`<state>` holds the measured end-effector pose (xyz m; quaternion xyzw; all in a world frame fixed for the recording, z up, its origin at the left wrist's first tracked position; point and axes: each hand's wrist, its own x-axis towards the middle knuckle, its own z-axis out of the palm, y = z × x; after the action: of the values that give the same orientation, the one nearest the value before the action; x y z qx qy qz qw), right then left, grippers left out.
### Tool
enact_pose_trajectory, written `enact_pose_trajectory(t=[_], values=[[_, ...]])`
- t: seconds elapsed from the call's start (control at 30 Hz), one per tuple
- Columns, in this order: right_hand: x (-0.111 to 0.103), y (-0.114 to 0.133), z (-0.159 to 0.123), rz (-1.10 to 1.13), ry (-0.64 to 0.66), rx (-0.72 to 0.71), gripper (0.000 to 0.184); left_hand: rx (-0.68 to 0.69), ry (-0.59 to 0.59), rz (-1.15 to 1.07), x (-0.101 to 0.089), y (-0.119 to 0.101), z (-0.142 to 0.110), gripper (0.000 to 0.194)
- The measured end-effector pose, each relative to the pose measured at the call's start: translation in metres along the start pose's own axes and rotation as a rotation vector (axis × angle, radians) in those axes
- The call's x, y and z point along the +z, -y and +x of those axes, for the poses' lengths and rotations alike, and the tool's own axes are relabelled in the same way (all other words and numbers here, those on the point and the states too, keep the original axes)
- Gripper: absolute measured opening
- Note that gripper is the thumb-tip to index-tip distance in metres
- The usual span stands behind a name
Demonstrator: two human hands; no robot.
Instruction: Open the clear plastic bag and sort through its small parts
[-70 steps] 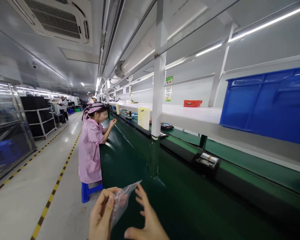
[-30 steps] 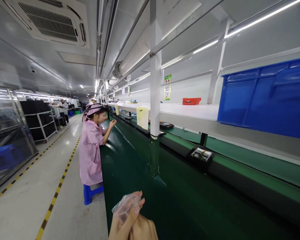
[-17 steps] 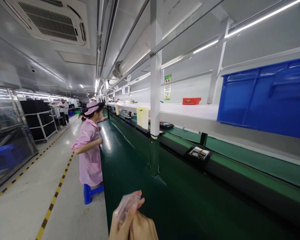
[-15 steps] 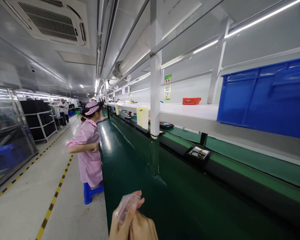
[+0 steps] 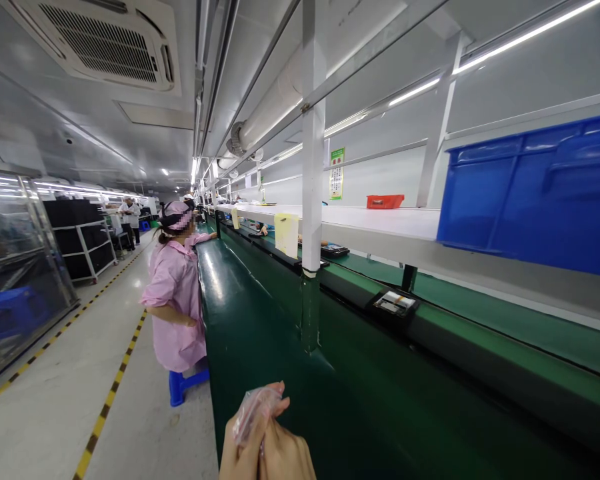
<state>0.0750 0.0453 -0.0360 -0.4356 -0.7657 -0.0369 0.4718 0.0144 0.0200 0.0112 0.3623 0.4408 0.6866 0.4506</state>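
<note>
My two hands are pressed together above the near edge of the green bench, at the bottom of the head view. A small clear plastic bag (image 5: pixel 254 412), crumpled, bulges up between them. My left hand (image 5: pixel 236 452) is closed on the bag, its fingertips showing past the far side. My right hand (image 5: pixel 291 455) is closed against the left one and also grips the bag, with its fingertips hidden. What the bag contains, if anything, is too unclear to make out.
The green bench top (image 5: pixel 260 333) runs away ahead, with a white post (image 5: pixel 313 167) rising from it. A device in a dark tray (image 5: pixel 394 303) lies on the line at right. Above stands a blue bin (image 5: pixel 530 193) on a shelf. A co-worker in pink (image 5: pixel 177 300) sits at left.
The co-worker's head has turned and the bent arm has dropped lower. The dark tray on the line has shifted slightly left. My hands keep their grip with hardly any movement.
</note>
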Motion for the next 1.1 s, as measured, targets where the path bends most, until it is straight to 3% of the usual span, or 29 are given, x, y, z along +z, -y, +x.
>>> enact_pose_trajectory(t=[0.4, 0.67, 0.8, 0.93, 1.1], values=[[-0.002, 0.002, 0.001, 0.023, 0.019, 0.002, 0.02, -0.017, 0.004, 0.006, 0.0, -0.002, -0.002, 0.04], [0.004, 0.0, -0.001, -0.004, 0.026, -0.02, 0.016, 0.003, 0.034, 0.014, -0.005, 0.002, -0.001, 0.049], [0.003, -0.005, -0.001, -0.021, 0.043, -0.11, 0.02, 0.023, 0.023, 0.01, -0.005, 0.004, -0.001, 0.047], [0.001, -0.009, 0.001, -0.035, 0.035, -0.165, 0.027, 0.02, 0.042, 0.035, -0.014, 0.011, 0.006, 0.053], [0.001, -0.011, 0.0, -0.039, 0.065, -0.18, 0.029, -0.001, 0.107, 0.121, -0.028, 0.016, 0.018, 0.048]])
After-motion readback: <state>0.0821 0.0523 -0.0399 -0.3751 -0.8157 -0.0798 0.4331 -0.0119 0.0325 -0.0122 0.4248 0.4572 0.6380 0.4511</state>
